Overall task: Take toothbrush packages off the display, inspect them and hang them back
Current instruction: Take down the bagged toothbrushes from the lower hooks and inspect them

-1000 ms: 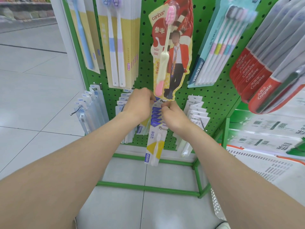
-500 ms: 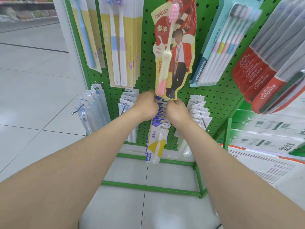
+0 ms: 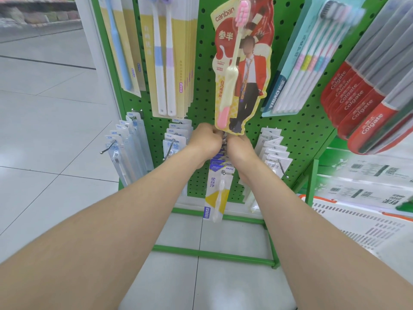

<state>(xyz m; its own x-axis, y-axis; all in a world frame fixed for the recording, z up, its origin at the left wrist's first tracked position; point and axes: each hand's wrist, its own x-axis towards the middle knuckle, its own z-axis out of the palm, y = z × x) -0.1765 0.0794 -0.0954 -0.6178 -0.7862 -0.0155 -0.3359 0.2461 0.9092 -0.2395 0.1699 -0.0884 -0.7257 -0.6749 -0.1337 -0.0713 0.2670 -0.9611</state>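
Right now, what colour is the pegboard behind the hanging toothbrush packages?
Green pegboard, dotted with round holes; the head view shows it.

Both bare forearms extend forward and converge. Left hand [image 3: 206, 139] and right hand [image 3: 240, 149] sit close together, backs toward the camera, fingers curled away. Fingertips are hidden and the grip cannot be determined.

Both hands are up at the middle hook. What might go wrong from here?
1. The front package hangs right at the hook's tip; jostling the row may slide it off.
2. The canban package hangs just above the left hand and right hand; lifting could knock it loose.
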